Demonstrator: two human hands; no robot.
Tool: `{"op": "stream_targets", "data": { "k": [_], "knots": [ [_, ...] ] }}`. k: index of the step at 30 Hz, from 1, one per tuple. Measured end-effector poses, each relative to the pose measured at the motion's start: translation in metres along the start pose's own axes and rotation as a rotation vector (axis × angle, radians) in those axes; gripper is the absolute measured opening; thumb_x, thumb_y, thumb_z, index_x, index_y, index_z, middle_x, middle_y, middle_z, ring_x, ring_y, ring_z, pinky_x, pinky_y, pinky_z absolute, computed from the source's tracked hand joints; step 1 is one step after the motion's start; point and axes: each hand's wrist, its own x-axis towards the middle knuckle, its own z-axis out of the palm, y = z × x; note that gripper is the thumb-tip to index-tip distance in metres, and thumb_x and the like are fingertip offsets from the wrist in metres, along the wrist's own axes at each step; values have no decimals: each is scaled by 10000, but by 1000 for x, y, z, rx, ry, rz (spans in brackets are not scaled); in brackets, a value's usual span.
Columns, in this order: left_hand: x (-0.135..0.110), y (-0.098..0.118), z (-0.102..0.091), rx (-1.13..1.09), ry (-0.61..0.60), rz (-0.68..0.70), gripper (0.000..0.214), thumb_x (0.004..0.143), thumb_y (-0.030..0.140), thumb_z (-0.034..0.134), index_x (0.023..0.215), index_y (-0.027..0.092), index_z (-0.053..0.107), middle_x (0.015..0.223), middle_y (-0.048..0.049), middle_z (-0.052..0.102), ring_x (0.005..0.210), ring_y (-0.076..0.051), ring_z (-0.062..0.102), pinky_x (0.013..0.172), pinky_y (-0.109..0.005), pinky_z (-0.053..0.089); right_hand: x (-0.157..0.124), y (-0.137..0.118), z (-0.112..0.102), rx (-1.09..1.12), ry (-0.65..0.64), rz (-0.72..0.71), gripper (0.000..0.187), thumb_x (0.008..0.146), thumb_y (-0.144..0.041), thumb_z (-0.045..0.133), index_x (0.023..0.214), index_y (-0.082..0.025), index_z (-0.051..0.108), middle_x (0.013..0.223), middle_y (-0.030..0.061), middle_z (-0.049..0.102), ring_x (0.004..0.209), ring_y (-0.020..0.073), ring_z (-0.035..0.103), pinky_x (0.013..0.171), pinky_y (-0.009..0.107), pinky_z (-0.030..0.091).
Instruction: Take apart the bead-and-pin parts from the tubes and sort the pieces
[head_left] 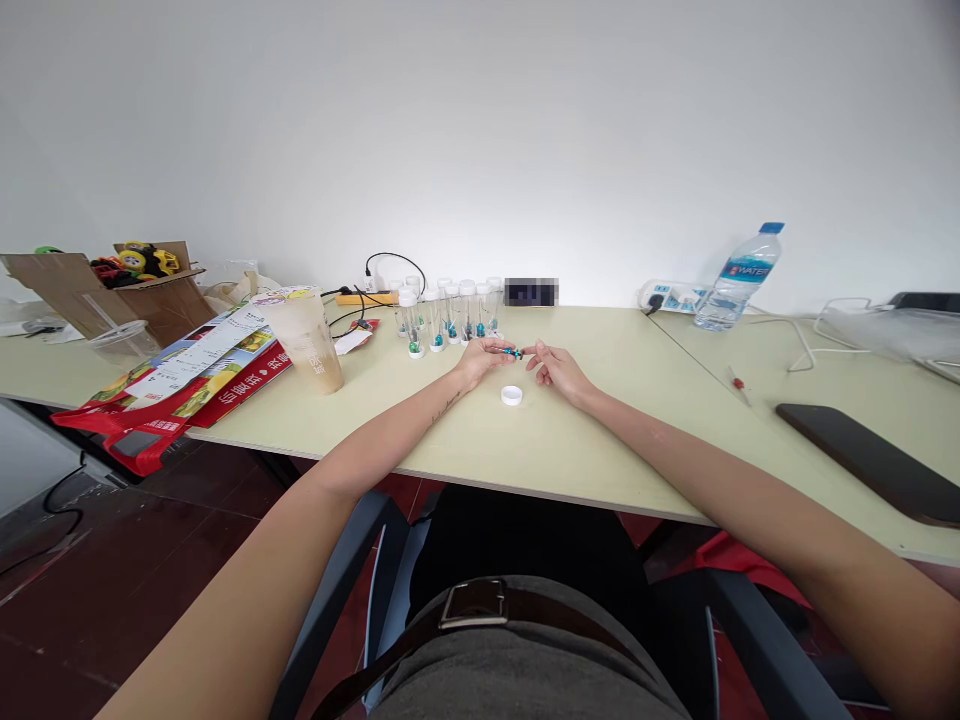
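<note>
My left hand (480, 362) is closed, its fingers gripping a small shiny blue-and-dark piece (513, 352). Whether this piece sits in a clear tube is too small to tell. From the other side my right hand (551, 372) points its index finger at the piece, with the tip very close to it or touching. The other right fingers are loosely bent and apart, holding nothing I can see. A round white cap (511, 396) lies on the table just below both hands. Behind my left hand stand several clear tubes (450, 315) with white caps and small blue or green pieces inside.
A plastic drink cup (306, 340) and a red printed bag (240, 375) are at left, near a cardboard box (161, 305). A dark clock-like block (531, 292) stands at the wall. Rightward are a power strip (675, 297), water bottle (739, 280) and phone (870, 460).
</note>
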Motion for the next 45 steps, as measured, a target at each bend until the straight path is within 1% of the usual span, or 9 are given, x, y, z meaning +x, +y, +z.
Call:
{"op": "stream_targets", "data": {
  "k": [2,6,14,18,23,27,31,37,45],
  "knots": [
    [0,0,0,1,0,0,349,478,121,820,803,100,695,754,-61,688,727,-147,622,865,-367,456,0,1,0,-2,-3,3,665,839,-682,346,970,-111,661,815,92,625,452,73,483,416,211,371],
    [0,0,0,-2,-5,4,356,476,126,823,808,97,695,764,-66,689,749,-156,628,866,-364,459,0,2,0,-2,0,-1,665,839,-683,344,1042,-123,639,839,90,624,461,74,488,422,208,373],
    [1,0,0,-2,-6,4,356,476,129,823,807,98,695,751,-61,688,737,-151,626,863,-364,461,0,0,0,-7,6,8,681,831,-694,335,1003,-113,648,868,106,641,457,75,488,416,214,374],
    [1,0,0,3,-5,5,352,479,128,822,806,100,695,740,-59,687,735,-150,624,863,-364,461,0,-1,1,-10,1,8,686,832,-697,328,907,-106,668,847,111,648,454,73,485,423,215,380],
    [1,0,-1,4,-11,2,360,473,126,823,809,101,697,766,-63,692,747,-151,627,859,-357,465,0,0,1,-8,4,5,672,835,-692,335,984,-119,652,869,102,647,458,72,492,423,211,379],
    [1,-1,-1,3,-6,5,356,475,127,824,806,104,696,768,-56,690,734,-141,623,854,-352,469,0,0,1,-17,-1,6,680,840,-689,328,910,-102,664,841,106,640,455,70,485,423,211,375],
    [1,0,0,3,-5,3,360,467,125,825,802,103,695,763,-57,690,729,-143,626,853,-354,469,-1,-1,1,-21,6,2,660,845,-681,332,1008,-123,646,882,95,643,457,66,486,429,207,380],
    [1,0,-1,4,-4,2,358,469,125,826,802,105,697,768,-62,693,733,-144,626,863,-356,462,0,-2,1,-24,-20,8,661,845,-680,332,810,-111,668,748,88,634,458,78,478,443,214,379],
    [1,-1,-1,-4,-10,3,372,469,138,829,812,99,691,779,-71,694,753,-157,638,874,-364,456,-1,-2,0,-14,-5,-1,601,849,-664,364,1036,-149,612,798,67,648,467,78,497,440,203,374]
  ]
}}
